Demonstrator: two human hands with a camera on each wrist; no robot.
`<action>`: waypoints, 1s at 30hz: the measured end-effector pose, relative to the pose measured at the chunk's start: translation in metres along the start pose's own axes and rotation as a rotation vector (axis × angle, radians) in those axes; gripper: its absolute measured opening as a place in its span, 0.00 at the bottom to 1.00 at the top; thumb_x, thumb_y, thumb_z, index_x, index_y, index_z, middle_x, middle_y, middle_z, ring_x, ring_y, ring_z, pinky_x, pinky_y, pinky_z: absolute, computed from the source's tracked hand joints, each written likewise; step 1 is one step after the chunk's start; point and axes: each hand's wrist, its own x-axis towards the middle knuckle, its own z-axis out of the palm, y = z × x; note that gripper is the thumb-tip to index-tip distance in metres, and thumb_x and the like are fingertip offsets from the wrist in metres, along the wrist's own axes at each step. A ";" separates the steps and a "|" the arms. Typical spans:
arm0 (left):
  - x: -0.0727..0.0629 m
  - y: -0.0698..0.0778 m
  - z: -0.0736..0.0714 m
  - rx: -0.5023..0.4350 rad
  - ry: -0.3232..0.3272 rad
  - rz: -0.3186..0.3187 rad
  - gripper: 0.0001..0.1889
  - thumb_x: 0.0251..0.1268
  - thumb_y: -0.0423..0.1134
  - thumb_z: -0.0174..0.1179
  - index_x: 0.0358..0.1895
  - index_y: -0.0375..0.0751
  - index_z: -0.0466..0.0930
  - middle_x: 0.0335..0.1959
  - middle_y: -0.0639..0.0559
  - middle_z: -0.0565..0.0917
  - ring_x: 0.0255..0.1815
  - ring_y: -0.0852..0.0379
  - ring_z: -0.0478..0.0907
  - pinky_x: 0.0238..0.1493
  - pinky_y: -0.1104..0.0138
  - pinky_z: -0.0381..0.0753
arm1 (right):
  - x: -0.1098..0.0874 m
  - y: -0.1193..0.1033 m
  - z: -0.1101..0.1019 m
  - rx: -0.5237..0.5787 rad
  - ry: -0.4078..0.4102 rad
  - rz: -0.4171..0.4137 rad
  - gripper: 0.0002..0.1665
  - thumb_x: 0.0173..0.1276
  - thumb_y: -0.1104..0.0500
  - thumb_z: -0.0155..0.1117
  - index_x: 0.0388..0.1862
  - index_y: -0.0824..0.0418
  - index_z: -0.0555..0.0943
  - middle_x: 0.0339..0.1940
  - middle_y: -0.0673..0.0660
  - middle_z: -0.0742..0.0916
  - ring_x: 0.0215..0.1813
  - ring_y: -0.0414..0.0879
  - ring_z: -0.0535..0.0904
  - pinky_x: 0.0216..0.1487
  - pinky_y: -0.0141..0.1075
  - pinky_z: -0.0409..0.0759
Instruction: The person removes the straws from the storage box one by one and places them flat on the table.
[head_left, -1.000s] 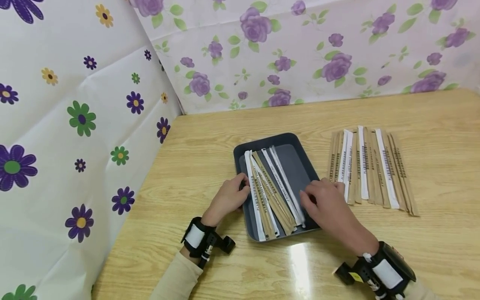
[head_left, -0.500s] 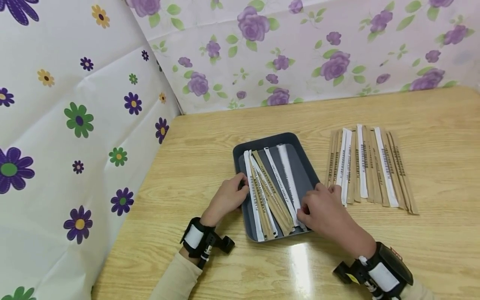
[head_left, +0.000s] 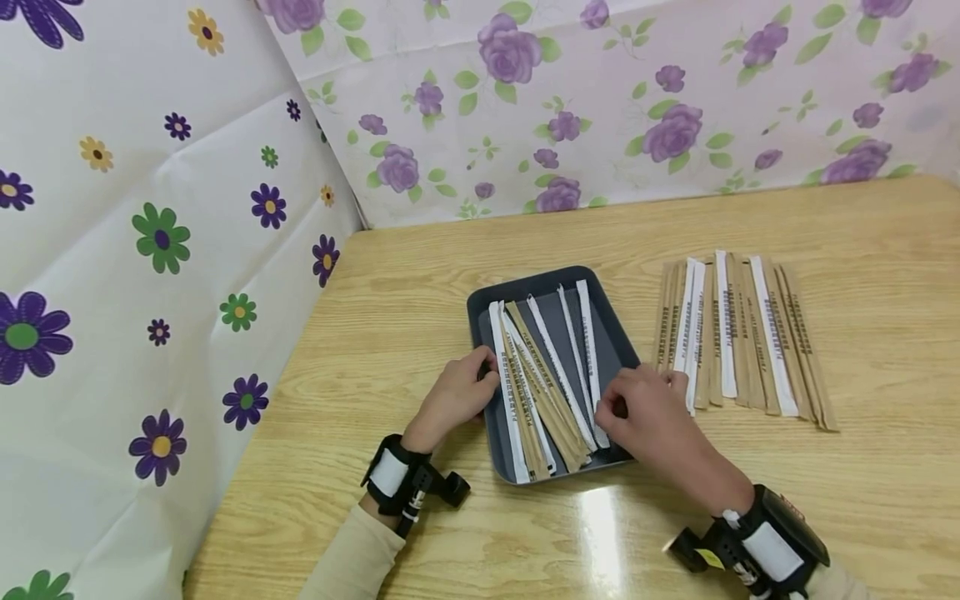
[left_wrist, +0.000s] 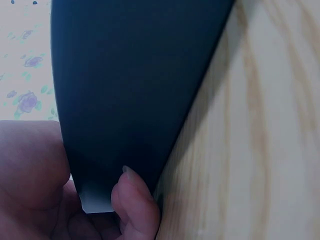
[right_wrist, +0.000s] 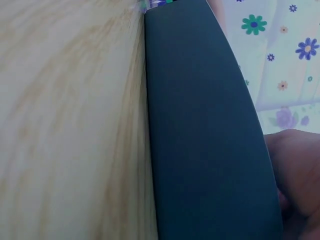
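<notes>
A dark grey tray (head_left: 517,291) on the table holds several paper-wrapped straws, white and brown, fanned lengthwise. My left hand (head_left: 459,392) grips the tray's left rim; in the left wrist view, fingertips (left_wrist: 135,205) press the outer side wall. Over the right rim, my right hand (head_left: 652,412) has curled fingers and pinches the lower part of the rightmost white wrapped straw (head_left: 588,333). Its fingertips are largely hidden, and in the right wrist view the tray's side wall (right_wrist: 210,125) covers most of the hand. A thinner white straw (head_left: 573,333) lies just left of that one.
More brown and white wrapped straws (head_left: 742,333) lie side by side on the wooden table (head_left: 405,308), right of the tray. Flower-printed sheets (head_left: 450,100) stand behind and to the left. Both wrists wear cameras on black straps.
The two rightmost white straws in the tray have spread apart, one shifting right beside my right hand. My right hand has moved slightly; the left hand stays on the rim.
</notes>
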 end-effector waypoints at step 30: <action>0.001 -0.005 -0.006 -0.009 -0.010 0.027 0.06 0.71 0.35 0.46 0.42 0.41 0.73 0.28 0.46 0.77 0.18 0.56 0.73 0.17 0.63 0.79 | 0.007 0.028 -0.018 0.032 0.285 -0.069 0.10 0.49 0.72 0.63 0.17 0.59 0.79 0.19 0.49 0.78 0.26 0.46 0.70 0.36 0.44 0.67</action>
